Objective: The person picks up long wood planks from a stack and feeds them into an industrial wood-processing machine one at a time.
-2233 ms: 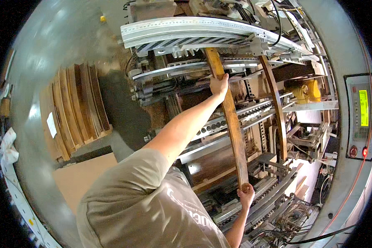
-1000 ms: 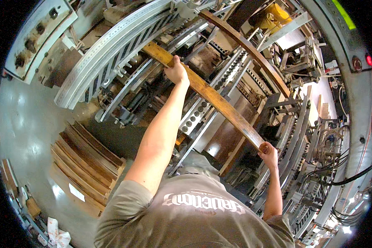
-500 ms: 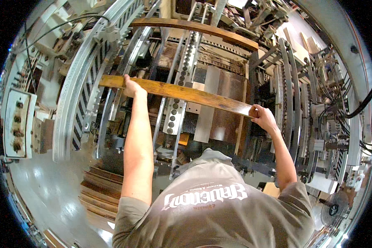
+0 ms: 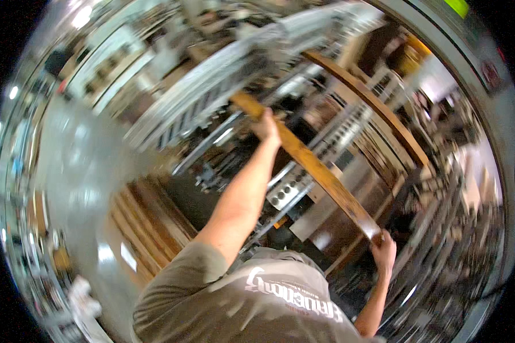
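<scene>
A long yellowish-brown wooden board (image 4: 320, 174) runs slantwise in front of me, over the machine's metal rails. My left hand (image 4: 265, 127) grips it a little in from its far left end. At the near right end, my right hand (image 4: 383, 247) is closed round the board's tip. Beyond lies a second, darker wooden board (image 4: 377, 108), roughly parallel to the first and touched by neither hand. Motion smears the picture, so fine finger detail is hard to make out.
A ridged silver beam (image 4: 240, 63) borders the machine at the far left. Inside runs a perforated metal rail (image 4: 283, 193). Several stacked brown boards (image 4: 149, 220) lie on the left, beside a shiny grey floor (image 4: 77, 166). Dark machine parts and bars (image 4: 429, 228) crowd the right.
My view has swung to the left, so the machine and boards now appear slanted and farther right. Both hands keep their hold on the yellowish board. More floor and the stacked boards show.
</scene>
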Demonstrator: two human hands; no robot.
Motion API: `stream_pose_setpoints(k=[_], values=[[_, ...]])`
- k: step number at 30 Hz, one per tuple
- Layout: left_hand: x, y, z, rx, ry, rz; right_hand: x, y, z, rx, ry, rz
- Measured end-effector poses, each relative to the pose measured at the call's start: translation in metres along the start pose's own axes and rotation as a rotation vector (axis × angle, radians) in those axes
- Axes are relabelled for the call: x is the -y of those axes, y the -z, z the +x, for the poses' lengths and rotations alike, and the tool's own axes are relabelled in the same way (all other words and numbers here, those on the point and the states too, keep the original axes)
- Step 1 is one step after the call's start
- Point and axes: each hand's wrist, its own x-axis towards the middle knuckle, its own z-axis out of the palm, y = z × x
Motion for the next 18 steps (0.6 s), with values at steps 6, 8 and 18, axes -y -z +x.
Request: stream_pose_setpoints(k=[6,8,18], values=[[-0.021,0.006,-0.018,-0.067,-0.038,0.012,-0.014,-0.004,0.009,0.165,-0.088,0.146],[-0.026,0.011,-0.016,-0.051,-0.008,0.039,-0.001,0.003,0.008,0.165,-0.070,0.149],[-0.027,0.004,-0.026,-0.025,-0.072,0.029,0.007,0.008,0.008,0.177,-0.072,0.188]])
